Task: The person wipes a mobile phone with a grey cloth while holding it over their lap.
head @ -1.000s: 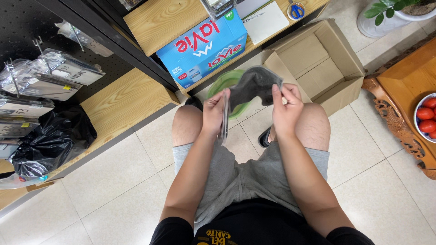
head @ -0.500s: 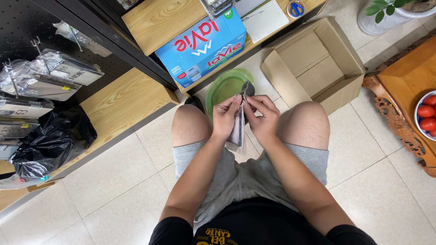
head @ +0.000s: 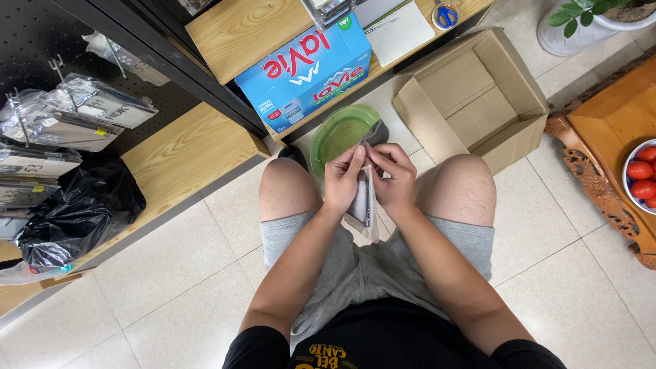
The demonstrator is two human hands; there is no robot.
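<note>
Head view looks down on a seated person in grey shorts (head: 355, 266) and a black shirt, knees apart over a pale tiled floor (head: 184, 260). Between the knees both hands meet on a thin clear plastic sleeve with a dark grey item inside (head: 365, 205), held edge-on so that its faces cannot be read. The left hand (head: 342, 181) grips the sleeve from its left side, fingers curled around it and thumb pressed near the top. The right hand (head: 391, 176) pinches the upper edge of the same sleeve, fingertips bent in towards the left thumb, so both hands are closed on it. A small dark grey tip sticks out above the fingers (head: 376, 131).

Just beyond the hands a round translucent green plastic bowl (head: 338, 133) sits on the floor, partly covered by the fingers. To its right lies an open brown cardboard box (head: 478, 96), flaps spread. Behind the bowl a blue printed carton (head: 307, 68) rests on a low light wooden shelf (head: 239, 31), with a white notebook (head: 400, 31) and blue-handled scissors (head: 446, 14) farther along it. On the left, a crumpled black plastic bag (head: 75, 215) lies on another wooden shelf, under packets hung on black pegboard hooks (head: 68, 109). At far right a bowl of red tomatoes (head: 642, 179) stands on carved wooden furniture.
</note>
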